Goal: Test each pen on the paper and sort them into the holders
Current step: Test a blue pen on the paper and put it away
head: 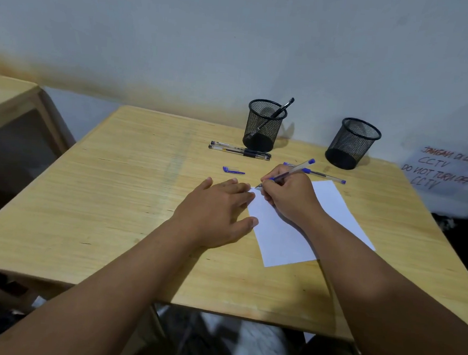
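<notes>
My right hand (288, 196) grips a blue pen (297, 169), its tip touching the far left corner of the white paper (287, 236). My left hand (216, 212) lies flat with straight fingers, pressing the paper's left edge. The pen's blue cap (232, 170) lies loose on the table. Two black pens (239, 149) lie side by side before the left mesh holder (262, 125), which has one black pen (276, 116) in it. The right mesh holder (350, 142) looks empty. Another blue pen (324, 176) lies behind my right hand.
The wooden table (115, 196) stands against a pale wall. A handwritten CCTV notice (446, 175) hangs at the right. A second wooden table (8, 100) stands to the left, with a gap between.
</notes>
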